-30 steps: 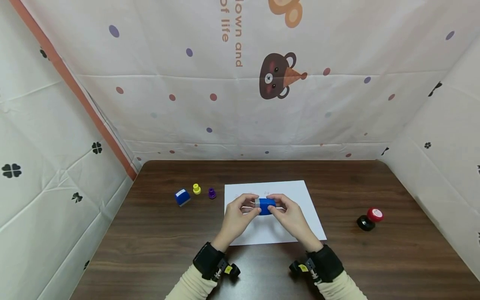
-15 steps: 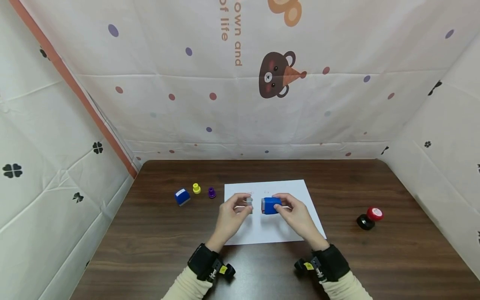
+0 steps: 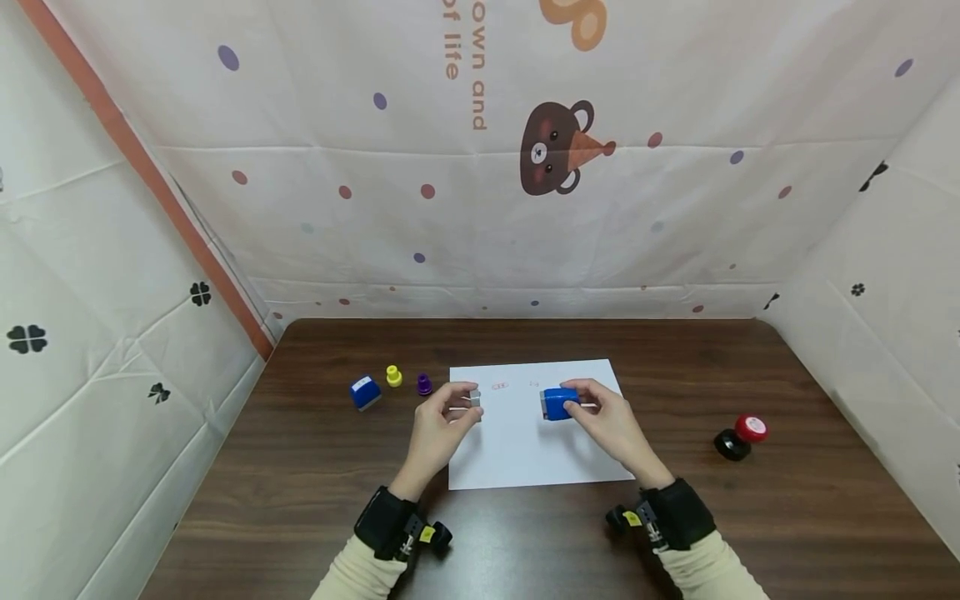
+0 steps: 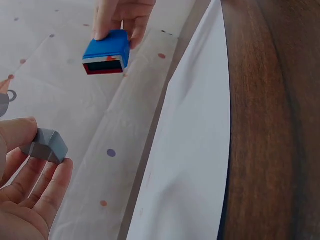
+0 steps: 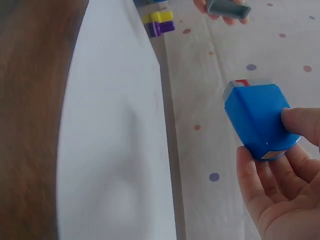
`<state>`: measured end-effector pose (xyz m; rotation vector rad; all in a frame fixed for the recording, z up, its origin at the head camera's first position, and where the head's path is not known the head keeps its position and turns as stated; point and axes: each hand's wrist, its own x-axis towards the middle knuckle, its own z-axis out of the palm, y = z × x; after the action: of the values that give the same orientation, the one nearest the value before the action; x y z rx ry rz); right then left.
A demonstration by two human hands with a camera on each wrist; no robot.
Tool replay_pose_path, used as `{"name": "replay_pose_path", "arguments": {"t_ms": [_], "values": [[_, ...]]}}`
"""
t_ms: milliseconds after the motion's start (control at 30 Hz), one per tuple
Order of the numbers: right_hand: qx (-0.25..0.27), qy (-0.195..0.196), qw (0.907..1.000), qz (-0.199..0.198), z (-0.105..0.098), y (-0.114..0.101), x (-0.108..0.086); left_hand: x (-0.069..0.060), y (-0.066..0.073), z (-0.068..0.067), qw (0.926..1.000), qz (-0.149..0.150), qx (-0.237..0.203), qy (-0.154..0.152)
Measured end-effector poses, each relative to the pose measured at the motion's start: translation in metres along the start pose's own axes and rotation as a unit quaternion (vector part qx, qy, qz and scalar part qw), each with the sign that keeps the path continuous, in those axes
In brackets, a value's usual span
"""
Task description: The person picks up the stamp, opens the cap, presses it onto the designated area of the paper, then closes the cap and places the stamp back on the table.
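Observation:
My right hand [image 3: 611,421] holds a blue stamp [image 3: 557,403] between thumb and fingers, above the white paper [image 3: 517,458]. The stamp's open end points left; in the left wrist view that end shows a dark rectangular face with a red rim. A grey stamp cap [image 3: 476,397] is pinched by my left hand [image 3: 437,425], over the paper's left edge. The cap [image 4: 47,145] is hollow, as the right wrist view shows. Cap and stamp are apart, with a gap between them. Faint red stamped marks [image 3: 500,386] lie near the paper's top edge.
Left of the paper stand another blue stamp [image 3: 365,392], a small yellow stamp [image 3: 393,377] and a small purple stamp [image 3: 424,384]. A black stamp with a red knob [image 3: 741,437] is on the right of the wooden table [image 3: 337,467]. Patterned cloth [image 3: 480,233] hangs behind.
The grey cap has come off the blue stamp. My left hand has moved left with the cap, my right hand right with the stamp, baring the red marks on the paper.

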<state>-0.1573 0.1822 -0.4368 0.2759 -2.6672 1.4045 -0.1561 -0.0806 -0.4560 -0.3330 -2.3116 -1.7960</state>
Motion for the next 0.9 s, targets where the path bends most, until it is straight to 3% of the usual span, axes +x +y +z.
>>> {"name": "replay_pose_path", "arguments": {"t_ms": [533, 767, 900], "values": [[-0.12, 0.031, 0.988, -0.092, -0.007, 0.014, 0.039, -0.004, -0.004, -0.001, 0.9998, -0.009, 0.012, 0.011], [-0.194, -0.002, 0.9764, -0.094, -0.002, 0.013, 0.049, -0.01, 0.032, -0.006, 0.9997, -0.02, 0.012, -0.002], [-0.223, -0.017, 0.9696, -0.1, 0.001, 0.014, 0.054, -0.011, 0.031, -0.005, 0.9998, -0.019, 0.01, -0.001]]}}
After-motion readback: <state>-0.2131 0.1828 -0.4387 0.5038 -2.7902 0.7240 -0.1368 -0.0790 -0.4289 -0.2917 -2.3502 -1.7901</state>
